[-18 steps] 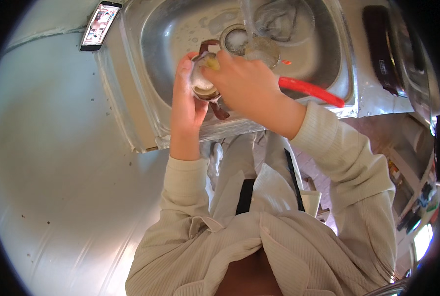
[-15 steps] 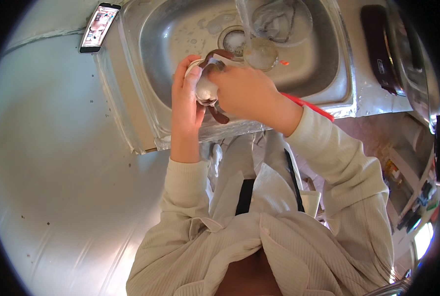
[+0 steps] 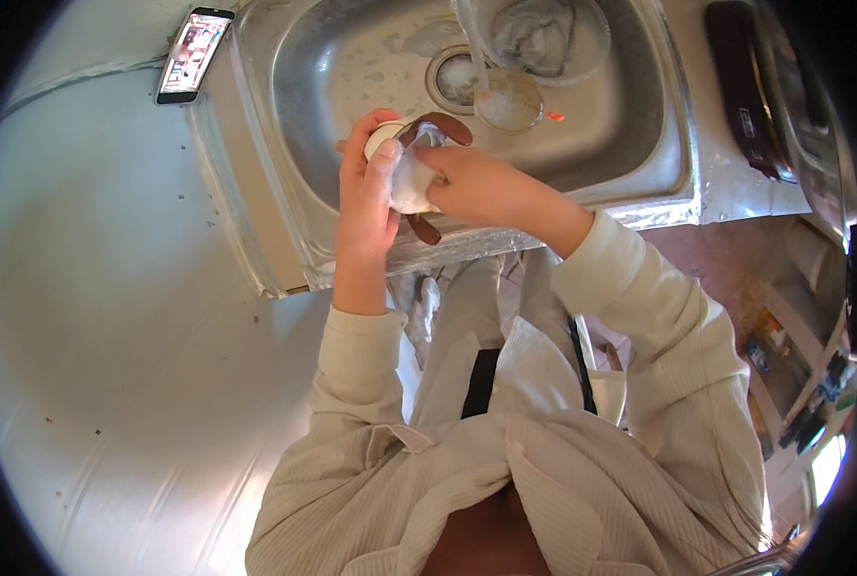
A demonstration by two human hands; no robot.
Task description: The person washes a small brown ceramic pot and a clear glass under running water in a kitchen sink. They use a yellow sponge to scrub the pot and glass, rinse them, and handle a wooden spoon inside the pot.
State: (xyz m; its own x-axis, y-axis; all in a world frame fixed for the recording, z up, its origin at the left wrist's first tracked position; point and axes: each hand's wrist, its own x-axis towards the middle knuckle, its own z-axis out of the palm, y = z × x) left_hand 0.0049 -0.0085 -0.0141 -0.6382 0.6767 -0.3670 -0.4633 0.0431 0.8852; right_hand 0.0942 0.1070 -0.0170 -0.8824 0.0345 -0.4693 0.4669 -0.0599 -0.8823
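Head view: my left hand [image 3: 363, 192] is wrapped around a small pale vessel [image 3: 411, 187], thumb lying over its near face and fingers around its far side. The vessel sits tilted between my two hands, over the near edge of the steel sink [image 3: 601, 134], its surface looking wet and whitish. My right hand [image 3: 486, 187] has its fingers bent in against the vessel's right side; whether they also pinch something, I cannot tell, as the knuckles cover it. Brown handle-like pieces [image 3: 440, 126] stick out of the vessel, one just beyond my right fingers, one below them on my side. Beyond my hands, a stream of water [image 3: 469, 38] falls beside the drain [image 3: 454, 79], which has white froth in it. Just right of that lies a round pale disc [image 3: 510, 101], near an orange scrap [image 3: 554, 116]. Farther off, a clear roundish thing [image 3: 548, 43] rests in the sink. Well to the left of my left hand, and beyond it, lies a phone [image 3: 195, 56] with its screen lit
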